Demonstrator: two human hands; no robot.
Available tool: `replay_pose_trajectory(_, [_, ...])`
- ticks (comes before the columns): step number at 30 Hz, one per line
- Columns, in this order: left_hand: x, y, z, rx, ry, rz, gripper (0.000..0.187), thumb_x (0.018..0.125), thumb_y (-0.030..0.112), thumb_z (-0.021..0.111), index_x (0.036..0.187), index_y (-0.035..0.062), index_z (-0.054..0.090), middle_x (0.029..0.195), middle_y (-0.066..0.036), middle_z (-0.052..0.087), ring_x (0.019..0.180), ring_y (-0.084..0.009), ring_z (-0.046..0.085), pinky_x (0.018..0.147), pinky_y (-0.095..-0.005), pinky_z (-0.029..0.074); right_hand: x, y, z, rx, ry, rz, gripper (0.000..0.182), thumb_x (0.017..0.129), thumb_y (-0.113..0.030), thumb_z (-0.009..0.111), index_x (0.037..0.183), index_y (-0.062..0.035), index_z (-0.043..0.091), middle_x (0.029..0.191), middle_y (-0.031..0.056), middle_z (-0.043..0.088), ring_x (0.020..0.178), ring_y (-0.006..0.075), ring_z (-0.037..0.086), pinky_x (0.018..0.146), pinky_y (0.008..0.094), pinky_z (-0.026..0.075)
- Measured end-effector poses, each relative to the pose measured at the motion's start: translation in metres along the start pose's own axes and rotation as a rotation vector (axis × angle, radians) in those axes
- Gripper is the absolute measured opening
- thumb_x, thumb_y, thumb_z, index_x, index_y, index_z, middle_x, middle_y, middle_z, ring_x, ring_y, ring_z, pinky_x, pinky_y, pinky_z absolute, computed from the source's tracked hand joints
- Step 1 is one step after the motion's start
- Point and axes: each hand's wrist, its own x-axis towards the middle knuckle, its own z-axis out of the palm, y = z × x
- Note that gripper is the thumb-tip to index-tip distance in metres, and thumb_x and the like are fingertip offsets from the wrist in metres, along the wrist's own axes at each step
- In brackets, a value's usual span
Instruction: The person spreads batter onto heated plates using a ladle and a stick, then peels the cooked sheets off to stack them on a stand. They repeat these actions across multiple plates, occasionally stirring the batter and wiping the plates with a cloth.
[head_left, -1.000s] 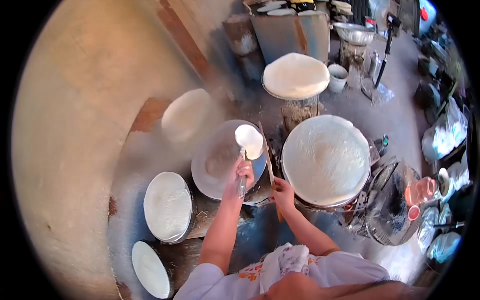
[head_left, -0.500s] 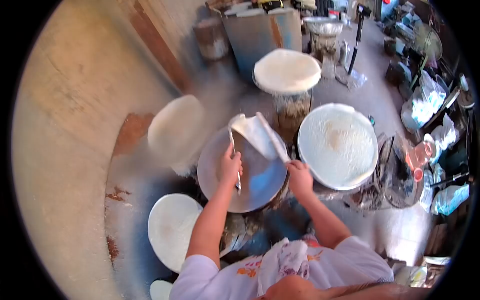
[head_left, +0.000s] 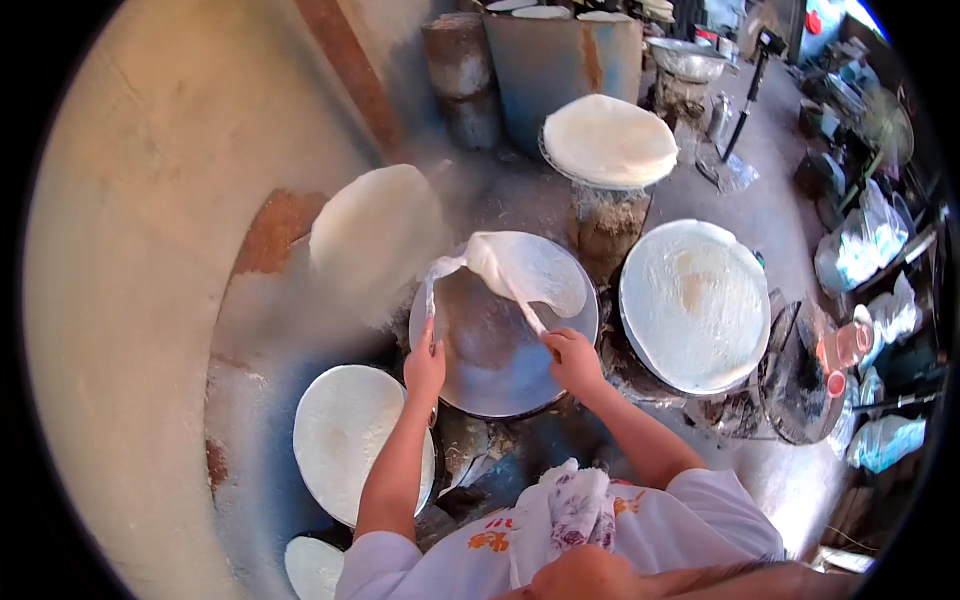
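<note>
A tan, stained wall (head_left: 140,260) curves down the whole left side of the frame, with a reddish-brown strip (head_left: 352,70) slanting at upper left of centre. At top centre a rust-marked drum (head_left: 462,85) stands beside a large blue-grey container (head_left: 540,75) streaked with rust. The grey floor (head_left: 745,220) runs to the upper right and brightens with glare at lower right. Plastic bags (head_left: 868,240) crowd the right edge.
</note>
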Motion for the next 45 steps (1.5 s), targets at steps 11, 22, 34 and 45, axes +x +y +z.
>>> replay_pose_trajectory(11, [-0.057, 0.026, 0.005, -0.271, 0.108, -0.292, 0.052, 0.089, 0.016, 0.053, 0.139, 0.0216, 0.040, 0.095, -0.010, 0.065, 0.053, -0.0179, 0.054, 0.052, -0.0314, 0.049, 0.066, 0.044, -0.012, -0.007, -0.188, -0.333, 0.027, 0.068, 0.002, 0.056, 0.091, -0.0054, 0.067, 0.092, 0.0111, 0.063, 0.086, 0.0358, 0.057, 0.075, 0.0431, 0.047])
replay_pose_trajectory(22, [-0.136, 0.130, 0.017, -0.270, 0.227, -0.460, 0.054, 0.088, 0.015, 0.056, 0.139, 0.0180, 0.039, 0.107, -0.013, 0.064, 0.061, -0.0135, 0.049, 0.062, -0.0300, 0.045, 0.176, 0.095, -0.068, -0.044, -0.315, -0.567, 0.024, 0.062, 0.004, 0.058, 0.081, -0.0070, 0.068, 0.094, 0.0095, 0.065, 0.086, 0.0317, 0.057, 0.076, 0.0372, 0.047])
replay_pose_trajectory(34, [-0.188, 0.166, 0.023, -0.343, 0.014, -0.632, 0.055, 0.089, 0.012, 0.056, 0.140, 0.0199, 0.037, 0.086, -0.007, 0.059, 0.061, -0.0121, 0.049, 0.062, -0.0242, 0.044, 0.197, 0.086, -0.046, 0.204, -0.619, -0.692, 0.021, 0.066, -0.002, 0.060, 0.085, -0.0062, 0.067, 0.085, 0.0111, 0.063, 0.087, 0.0307, 0.058, 0.075, 0.0391, 0.047])
replay_pose_trajectory(45, [-0.200, 0.192, 0.026, -0.281, -0.135, -0.515, 0.054, 0.090, 0.019, 0.056, 0.140, 0.0233, 0.036, 0.071, -0.012, 0.055, 0.054, -0.0164, 0.046, 0.058, -0.0292, 0.044, 0.215, 0.084, -0.015, 0.287, -0.929, -0.704, 0.025, 0.064, -0.005, 0.062, 0.088, -0.0083, 0.068, 0.087, 0.0108, 0.063, 0.085, 0.0307, 0.059, 0.075, 0.0391, 0.047])
